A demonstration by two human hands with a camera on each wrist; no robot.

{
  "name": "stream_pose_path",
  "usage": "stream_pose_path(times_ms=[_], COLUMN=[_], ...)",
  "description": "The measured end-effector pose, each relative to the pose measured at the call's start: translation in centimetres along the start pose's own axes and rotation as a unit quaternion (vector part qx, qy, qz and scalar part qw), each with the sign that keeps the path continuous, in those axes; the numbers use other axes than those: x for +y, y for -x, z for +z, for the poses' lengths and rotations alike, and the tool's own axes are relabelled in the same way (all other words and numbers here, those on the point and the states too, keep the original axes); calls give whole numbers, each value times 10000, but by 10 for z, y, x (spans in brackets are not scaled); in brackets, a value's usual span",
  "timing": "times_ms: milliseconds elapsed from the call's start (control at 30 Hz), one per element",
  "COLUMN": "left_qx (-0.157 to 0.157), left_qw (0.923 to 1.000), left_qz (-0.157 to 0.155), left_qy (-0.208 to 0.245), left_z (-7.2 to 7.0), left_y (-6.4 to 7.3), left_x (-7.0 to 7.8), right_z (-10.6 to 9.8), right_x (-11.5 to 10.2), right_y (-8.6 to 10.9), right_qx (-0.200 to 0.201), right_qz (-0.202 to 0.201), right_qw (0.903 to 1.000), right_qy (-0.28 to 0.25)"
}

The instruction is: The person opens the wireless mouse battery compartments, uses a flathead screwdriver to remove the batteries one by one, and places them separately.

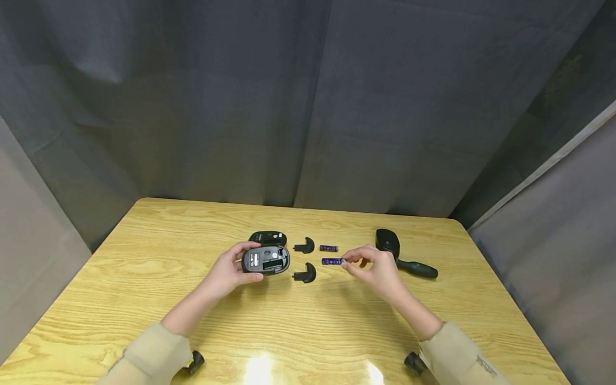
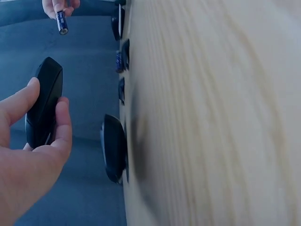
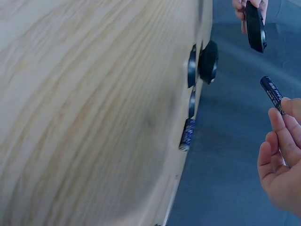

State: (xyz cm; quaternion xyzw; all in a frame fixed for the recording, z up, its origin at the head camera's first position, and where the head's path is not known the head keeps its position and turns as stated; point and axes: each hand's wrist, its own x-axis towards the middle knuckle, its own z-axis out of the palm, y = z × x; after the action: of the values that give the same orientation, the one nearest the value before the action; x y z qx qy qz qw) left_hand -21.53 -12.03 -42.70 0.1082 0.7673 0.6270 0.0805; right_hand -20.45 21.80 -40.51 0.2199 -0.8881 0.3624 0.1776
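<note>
Grey curtains (image 1: 231,117) hang behind the wood-grained table (image 1: 298,321).

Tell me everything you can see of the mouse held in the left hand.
The mouse is oval, with a dark, plastic-looking shell. Its greyish underside shows in the head view, with a pale label and an open, dark recess, apparently a battery bay. The left hand grips it by its edges, above the table.

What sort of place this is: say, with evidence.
Probably a curtained-off work or filming booth: a dark curtain hangs behind a wood-grain table, over which the left hand holds a computer mouse.
</note>
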Motion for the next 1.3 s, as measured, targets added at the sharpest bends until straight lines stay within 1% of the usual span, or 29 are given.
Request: stream_pose_path(times_ms=[200,367,500,633,800,1133,1300], left_qx=[26,-70,-114,-86,-161,-242,-275], left_qw=[9997,9990,9969,9922,9885,9853,9836], left_qz=[-213,-332,-407,-583,-744,-906,-912], left_qy=[-126,-276,-659,-1101,-1310,-1425,-1531], left_z=[-4,-5,-6,-6,-7,-8,-8], left_y=[-8,-11,-15,-19,-25,-31,-30], left_x=[-8,-12,-14,-17,-20,-24,-20], right_z=[6,14,19,22,25,30,31], right_x=[12,23,30,35,41,52,55], right_y=[-1,-1,-2,-2,-2,-4,-4], right_qx=[-219,-411,-584,-720,-833,-1158,-1369], right_qz=[399,693,868,925,934,1181,1130], right_qw=[9990,9967,9945,9931,9921,9862,9841], right_qy=[-51,67,81,34,39,-91,-53])
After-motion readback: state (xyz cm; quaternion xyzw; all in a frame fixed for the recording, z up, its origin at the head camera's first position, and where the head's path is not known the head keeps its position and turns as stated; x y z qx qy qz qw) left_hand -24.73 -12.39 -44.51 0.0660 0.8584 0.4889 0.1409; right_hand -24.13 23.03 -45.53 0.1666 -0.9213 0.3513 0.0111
